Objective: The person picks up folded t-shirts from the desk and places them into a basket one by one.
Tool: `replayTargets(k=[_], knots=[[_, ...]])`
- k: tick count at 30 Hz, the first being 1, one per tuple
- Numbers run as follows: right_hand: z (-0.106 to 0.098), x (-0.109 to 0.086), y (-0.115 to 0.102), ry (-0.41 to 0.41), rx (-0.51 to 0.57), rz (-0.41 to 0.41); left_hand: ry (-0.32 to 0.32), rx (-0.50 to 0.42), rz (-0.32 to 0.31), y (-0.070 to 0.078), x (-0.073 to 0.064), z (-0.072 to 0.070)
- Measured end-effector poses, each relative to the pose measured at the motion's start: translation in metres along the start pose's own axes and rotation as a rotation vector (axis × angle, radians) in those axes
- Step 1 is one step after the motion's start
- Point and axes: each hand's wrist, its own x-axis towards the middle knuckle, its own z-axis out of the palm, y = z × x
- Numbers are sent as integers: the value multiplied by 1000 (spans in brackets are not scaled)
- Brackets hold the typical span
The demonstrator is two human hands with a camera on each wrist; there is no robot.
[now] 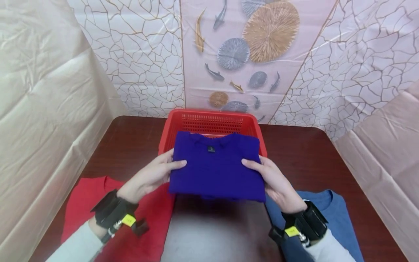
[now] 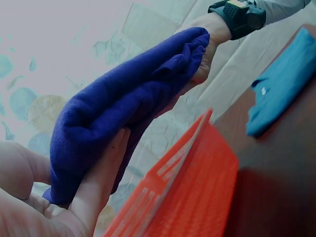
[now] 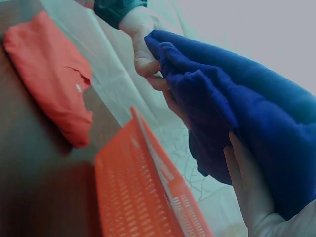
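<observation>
A folded blue-purple T-shirt [image 1: 217, 171] is held up by both hands, its neckline and dark label toward the far side. My left hand [image 1: 157, 171] grips its left edge, thumb on top and fingers underneath. On the opposite edge my right hand [image 1: 275, 178] grips the same way. Both wrist views show the fingers supporting the shirt's underside, with the folded layers sagging slightly. Just beyond and partly behind the shirt stands a red plastic basket [image 1: 212, 115]; the shirt hides its near side and much of its inside.
A red T-shirt [image 1: 88, 203] lies on the brown table [image 1: 137, 142] at the left. At the right lies a blue T-shirt [image 1: 340, 214], partly under the right forearm. Patterned cloth [image 1: 150, 54] hangs behind the table, with plain cloth [image 1: 42, 109] along the left.
</observation>
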Motion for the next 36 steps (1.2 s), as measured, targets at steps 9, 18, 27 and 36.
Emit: replayTargets(k=[9,18,27,36], knots=[[-14,64,-34,69,-7,42,99,18,-55,27,70,-25],[-39,123,-33,88,-130,96,267,110,-128,13,120,-36],[-47,145,-18,78,-264,125,271,123,-208,-5,140,-39],[-47,149,-17,126,-333,101,300,212,-272,-6,139,-43]])
